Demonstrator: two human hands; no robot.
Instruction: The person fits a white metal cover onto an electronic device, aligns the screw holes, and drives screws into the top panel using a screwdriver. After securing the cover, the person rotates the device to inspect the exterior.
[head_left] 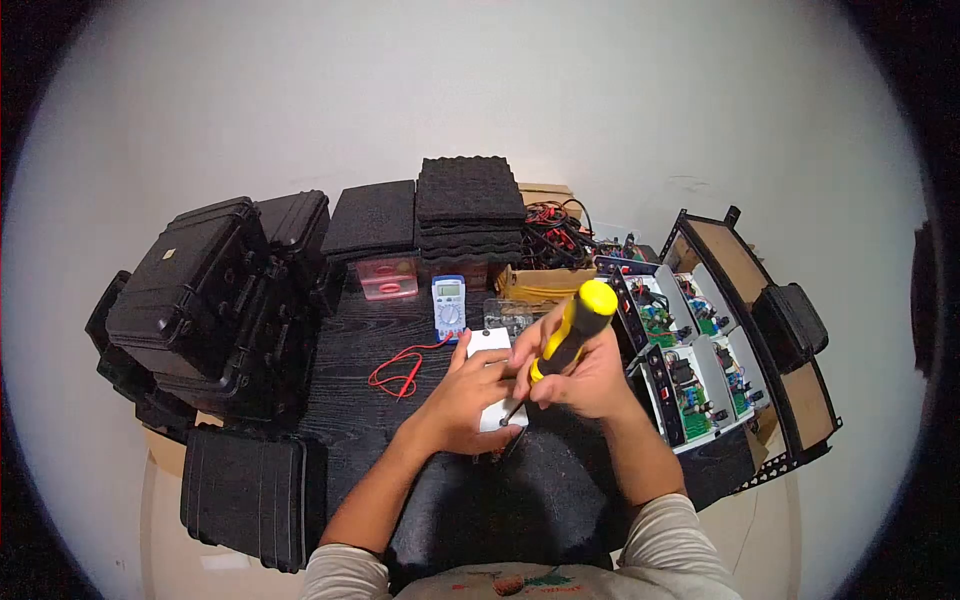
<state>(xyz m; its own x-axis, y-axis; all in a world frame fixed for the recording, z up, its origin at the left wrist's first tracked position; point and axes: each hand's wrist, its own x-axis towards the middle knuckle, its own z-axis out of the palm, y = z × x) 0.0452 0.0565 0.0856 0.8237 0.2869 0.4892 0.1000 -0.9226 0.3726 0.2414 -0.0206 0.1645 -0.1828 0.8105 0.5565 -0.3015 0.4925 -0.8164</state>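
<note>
Gripping one screwdriver (577, 324): right hand (596, 376); left hand (460, 401), fingers spread, on one white piece (497, 342); one multimeter (450, 309) beyond.

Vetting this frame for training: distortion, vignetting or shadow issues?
Head view: fisheye distortion tilts the hard cases at left; black vignetting fills the corners; shadow darkens the black tabletop nearest the shirt; screwdriver handle shows no obvious blur.

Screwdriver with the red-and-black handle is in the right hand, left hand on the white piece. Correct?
Handle colour's wrong: the screwdriver is yellow and black, per the head view. It is in the right hand, with the left hand on the white piece.
</note>
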